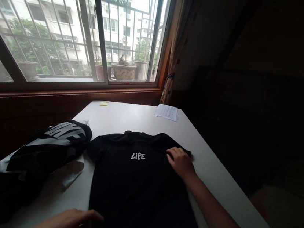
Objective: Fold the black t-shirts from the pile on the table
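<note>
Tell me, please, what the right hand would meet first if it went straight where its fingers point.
Most likely the black shirt: the right hand seems to rest on it, and its fingers point over the cloth, roughly toward the neckline. Exact contact is unclear.

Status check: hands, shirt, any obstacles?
Right hand on black shirt near sleeve. Left hand at its left edge. Shirt spread out; clothes pile close on left.

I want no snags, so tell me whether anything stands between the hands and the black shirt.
Nothing visible does. The right hand lies on the black shirt near one shoulder, and the left hand is at its lower left edge. The clothes pile lies to the shirt's left, not between it and either hand.
</note>
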